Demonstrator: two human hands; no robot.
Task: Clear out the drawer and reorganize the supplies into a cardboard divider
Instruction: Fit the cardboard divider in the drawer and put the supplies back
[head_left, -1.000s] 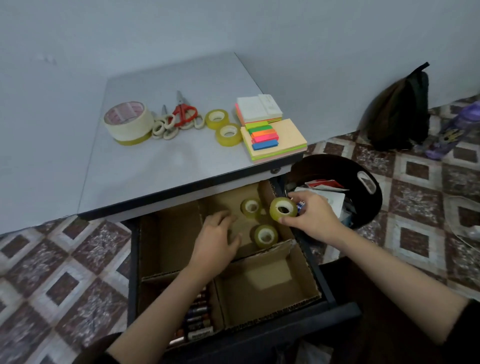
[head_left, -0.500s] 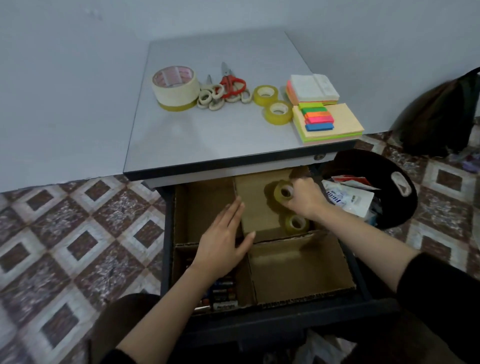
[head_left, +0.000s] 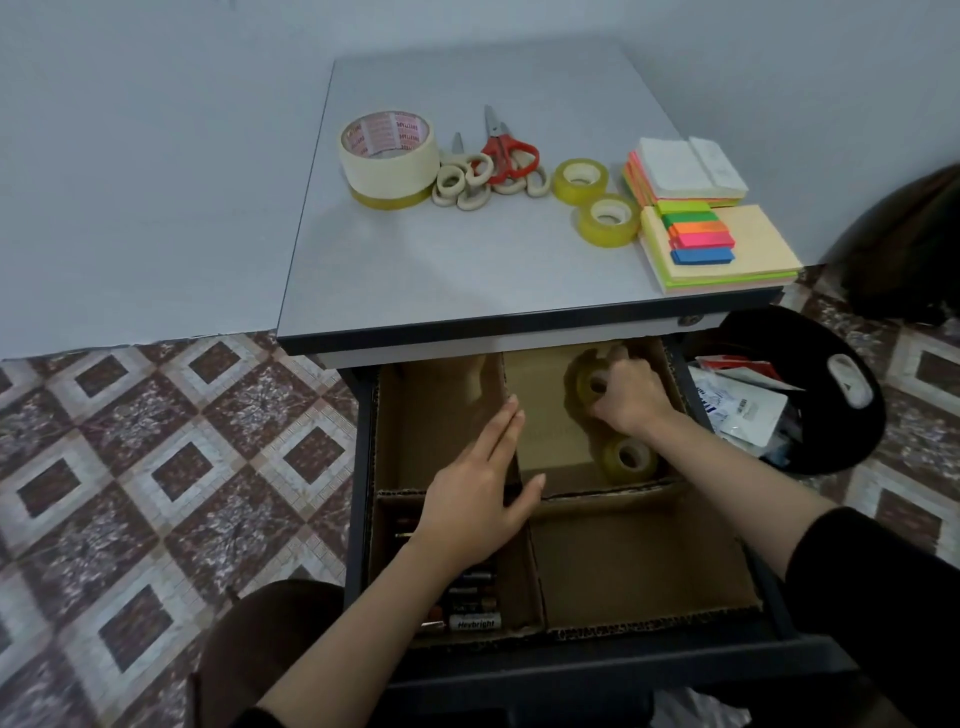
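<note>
The open drawer (head_left: 597, 670) holds a cardboard divider (head_left: 524, 571) with four compartments. My right hand (head_left: 631, 397) grips a small clear tape roll (head_left: 589, 384) down in the back right compartment, partly under the desk edge. Another small tape roll (head_left: 628, 460) lies at that compartment's front. My left hand (head_left: 480, 499) rests with straight fingers on the centre divider wall. Batteries (head_left: 470, 605) lie in the front left compartment. The front right and back left compartments look bare.
On the desk top (head_left: 467, 270) sit a wide tape roll (head_left: 387, 156), red scissors (head_left: 506, 150), beige scissors (head_left: 465, 182), two small tape rolls (head_left: 595, 200) and sticky note stacks (head_left: 711, 228). A black bin (head_left: 810, 395) with wrappers stands right of the drawer. Tiled floor lies left.
My right hand has carried the tape roll from above the drawer's right edge down into the back right compartment. My left hand slid back along the divider wall. The camera view shifted.
</note>
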